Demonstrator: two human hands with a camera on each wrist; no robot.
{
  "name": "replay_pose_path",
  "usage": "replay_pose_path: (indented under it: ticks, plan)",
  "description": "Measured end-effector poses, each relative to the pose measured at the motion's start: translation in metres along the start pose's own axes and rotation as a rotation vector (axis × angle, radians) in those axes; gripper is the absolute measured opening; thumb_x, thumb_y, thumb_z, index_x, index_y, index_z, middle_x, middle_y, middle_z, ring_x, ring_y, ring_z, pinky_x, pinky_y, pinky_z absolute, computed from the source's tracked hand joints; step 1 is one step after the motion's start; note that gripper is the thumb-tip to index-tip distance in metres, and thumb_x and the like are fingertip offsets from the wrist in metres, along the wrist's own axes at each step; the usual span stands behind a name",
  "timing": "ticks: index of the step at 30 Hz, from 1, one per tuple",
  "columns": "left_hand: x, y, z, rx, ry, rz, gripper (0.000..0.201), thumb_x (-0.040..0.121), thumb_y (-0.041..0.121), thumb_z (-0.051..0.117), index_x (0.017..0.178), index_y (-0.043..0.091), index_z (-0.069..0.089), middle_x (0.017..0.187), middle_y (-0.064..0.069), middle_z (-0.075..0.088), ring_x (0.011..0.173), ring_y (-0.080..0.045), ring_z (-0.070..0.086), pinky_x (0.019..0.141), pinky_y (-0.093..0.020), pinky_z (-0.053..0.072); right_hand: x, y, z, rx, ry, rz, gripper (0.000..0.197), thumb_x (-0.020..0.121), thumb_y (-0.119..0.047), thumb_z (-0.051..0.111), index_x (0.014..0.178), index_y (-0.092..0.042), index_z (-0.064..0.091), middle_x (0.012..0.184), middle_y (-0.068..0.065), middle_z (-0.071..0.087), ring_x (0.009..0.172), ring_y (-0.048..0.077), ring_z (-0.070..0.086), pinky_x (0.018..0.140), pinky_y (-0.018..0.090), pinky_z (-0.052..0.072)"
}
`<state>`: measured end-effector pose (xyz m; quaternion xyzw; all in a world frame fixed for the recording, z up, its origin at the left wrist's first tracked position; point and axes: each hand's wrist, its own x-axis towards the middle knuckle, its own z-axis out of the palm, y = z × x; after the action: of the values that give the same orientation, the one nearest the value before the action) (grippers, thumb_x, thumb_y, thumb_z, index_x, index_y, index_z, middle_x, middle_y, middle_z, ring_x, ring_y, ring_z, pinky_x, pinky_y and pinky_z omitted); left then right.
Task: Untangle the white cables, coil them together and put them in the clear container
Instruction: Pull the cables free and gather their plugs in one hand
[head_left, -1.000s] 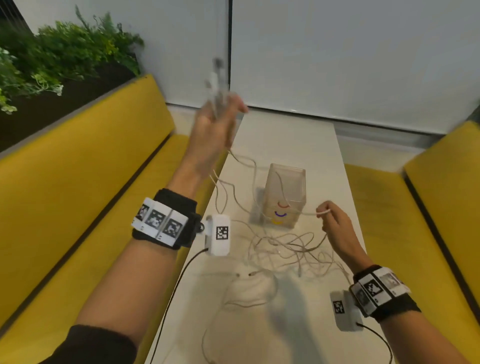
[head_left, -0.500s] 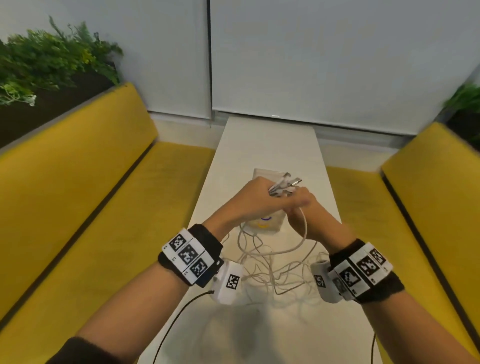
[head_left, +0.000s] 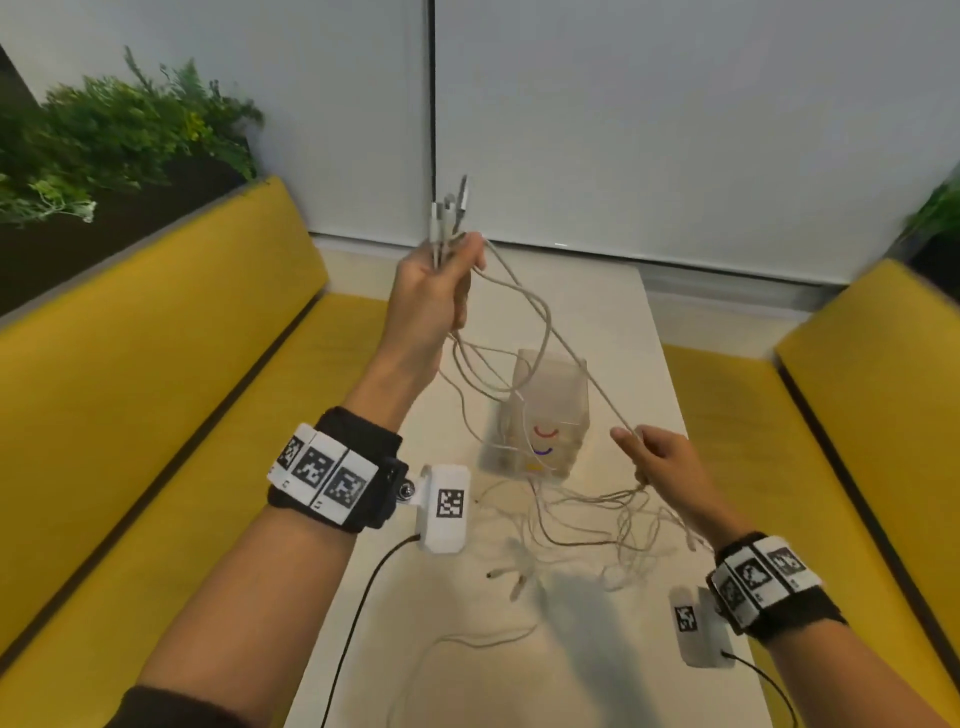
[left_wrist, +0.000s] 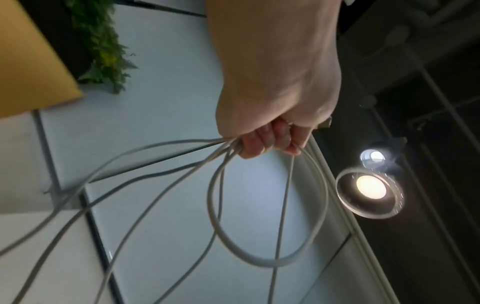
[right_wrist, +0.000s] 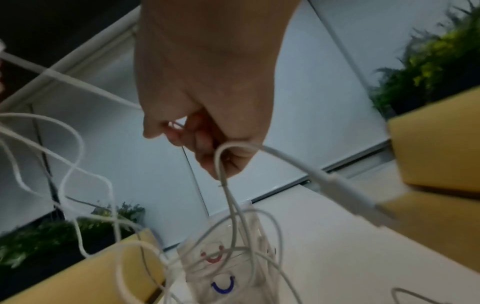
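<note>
My left hand (head_left: 441, 291) is raised high above the white table (head_left: 613, 301) and grips a bundle of white cables (head_left: 524, 332) just below their plug ends (head_left: 451, 208), which stick up out of the fist. In the left wrist view the curled fingers (left_wrist: 265, 142) close round several strands and one hanging loop (left_wrist: 267, 207). One strand runs taut down to my right hand (head_left: 657, 457), which pinches it low, right of the clear container (head_left: 545, 415). The container stands upright behind the strands. The rest of the cables lie tangled (head_left: 597, 530) on the table.
Yellow benches (head_left: 156, 389) run along both sides of the narrow table. A planter with green foliage (head_left: 114, 140) sits behind the left bench, another at the far right (head_left: 940, 208). Loose cable ends (head_left: 511, 577) lie near the table's front.
Half a second ago both hands met over the container. The left hand has since risen up and left with the plug ends, while the right dropped to the right along one strand.
</note>
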<state>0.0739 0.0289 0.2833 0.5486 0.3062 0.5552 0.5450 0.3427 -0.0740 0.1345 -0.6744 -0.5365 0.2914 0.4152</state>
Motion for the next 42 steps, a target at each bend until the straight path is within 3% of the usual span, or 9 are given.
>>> replay_pose_path:
  ticks: [3,7,14,16,21,27,34,39,42]
  plan:
    - [0.001,-0.004,0.005,0.008,0.027,0.047,0.026,0.104,0.029,0.051,0.082,0.016,0.055,0.055,0.007,0.032,0.048,-0.008,0.025,0.046,-0.024,0.023,0.003,0.009,0.0,-0.05,-0.024,-0.004,0.071,0.085,-0.067,0.057,0.066,-0.002,0.036,0.061,0.003,0.036,0.057,0.015,0.038,0.06,0.033,0.032]
    - [0.008,0.003,0.001,-0.219,0.122,0.081,0.028,0.107,0.03,0.044,0.084,0.016,0.051,0.055,0.01,0.032,0.048,-0.007,0.022,0.043,-0.021,0.022,0.003,0.023,0.0,-0.187,-0.134,0.112,0.085,0.083,-0.076,0.047,0.075,0.008,0.058,0.067,0.011,0.068,0.056,0.004,0.06,0.066,0.033,0.046]
    - [0.018,0.011,-0.014,-0.246,0.187,0.16,0.03,0.108,0.033,0.04,0.085,0.018,0.053,0.055,0.008,0.029,0.048,-0.008,0.02,0.043,-0.021,0.021,0.001,0.061,-0.003,-0.203,-0.175,0.071,0.086,0.067,-0.093,0.034,0.077,-0.014,0.065,0.078,-0.001,0.071,0.081,0.018,0.065,0.076,0.034,0.049]
    - [0.02,0.01,-0.017,-0.311,0.243,0.162,0.031,0.108,0.033,0.04,0.084,0.018,0.051,0.057,0.005,0.026,0.048,-0.009,0.018,0.042,-0.021,0.021,0.004,0.064,-0.006,-0.131,-0.179,0.085,0.079,0.073,-0.086,0.041,0.084,-0.01,0.061,0.086,0.0,0.071,0.089,0.016,0.066,0.082,0.038,0.051]
    - [0.021,0.011,-0.02,-0.309,0.258,0.162,0.031,0.108,0.033,0.041,0.084,0.018,0.051,0.057,0.005,0.025,0.049,-0.01,0.016,0.041,-0.022,0.02,0.007,0.068,-0.01,-0.196,-0.277,0.094,0.021,0.103,-0.03,0.044,0.087,-0.023,0.056,0.102,0.002,0.065,0.106,0.022,0.061,0.095,0.047,0.049]
    - [0.014,-0.003,-0.003,0.023,0.116,0.185,0.024,0.106,0.03,0.046,0.087,0.02,0.056,0.056,0.012,0.036,0.05,-0.008,0.025,0.045,-0.021,0.025,0.019,0.034,-0.006,-0.421,-0.259,-0.101,0.024,0.099,-0.03,0.054,0.087,-0.038,0.073,0.095,-0.006,0.066,0.091,0.008,0.062,0.08,0.027,0.046]
    - [0.011,-0.039,-0.002,0.281,0.113,0.133,0.017,0.104,0.025,0.052,0.095,0.014,0.06,0.056,0.025,0.054,0.058,0.009,0.049,0.061,-0.011,0.037,0.02,-0.039,-0.025,0.274,0.092,-0.164,0.035,0.105,-0.021,0.039,0.092,0.0,0.064,0.084,0.013,0.065,0.075,0.019,0.065,0.072,0.029,0.057]
    - [0.019,-0.045,-0.014,0.257,0.257,0.15,0.015,0.103,0.027,0.055,0.099,0.014,0.063,0.059,0.018,0.051,0.056,0.006,0.048,0.057,-0.013,0.036,0.03,-0.009,-0.024,-0.373,0.0,-0.12,0.032,0.104,-0.027,0.041,0.075,-0.023,0.055,0.071,-0.003,0.06,0.066,0.022,0.058,0.061,0.038,0.042]
    - [0.018,-0.043,-0.019,0.266,0.268,0.17,0.017,0.103,0.028,0.055,0.098,0.015,0.063,0.056,0.02,0.051,0.052,0.005,0.046,0.054,-0.011,0.035,0.032,0.024,-0.023,-0.599,-0.024,-0.127,0.021,0.103,-0.024,0.044,0.088,-0.028,0.06,0.088,-0.001,0.067,0.079,0.019,0.053,0.063,0.034,0.036]
